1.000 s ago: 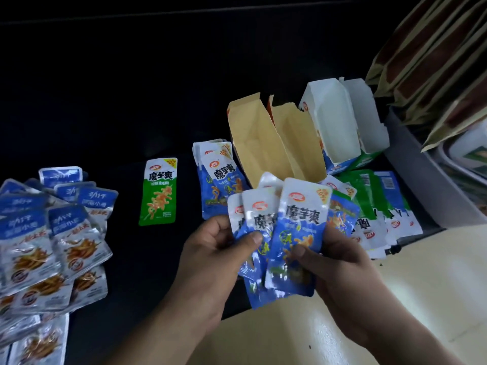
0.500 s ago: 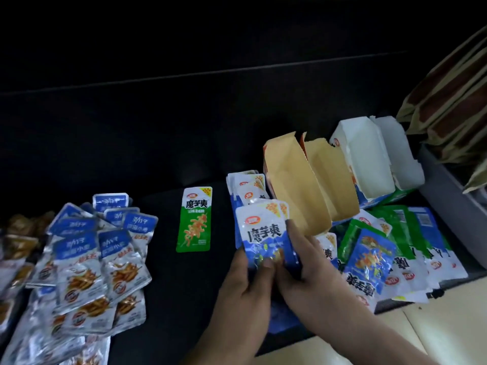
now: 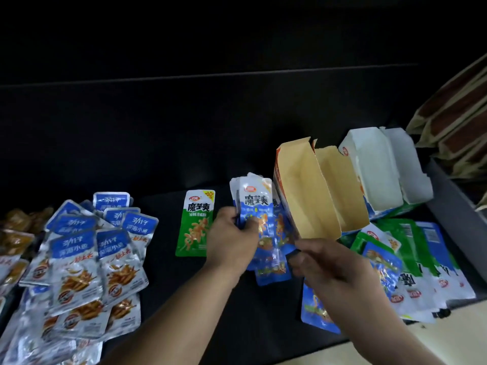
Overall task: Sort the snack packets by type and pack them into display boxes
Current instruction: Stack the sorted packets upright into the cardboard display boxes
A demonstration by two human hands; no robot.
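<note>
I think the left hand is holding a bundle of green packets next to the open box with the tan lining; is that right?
Not quite. The head view shows the left hand gripping a bundle of blue packets, not green ones, next to the open box with the tan lining. The only green packet near that hand lies by itself on the dark surface.

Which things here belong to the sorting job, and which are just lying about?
Job: left hand gripping blue packets; green packet; fish packets; tan box; white box.
Lying about: brown bags; grey bin.
</note>
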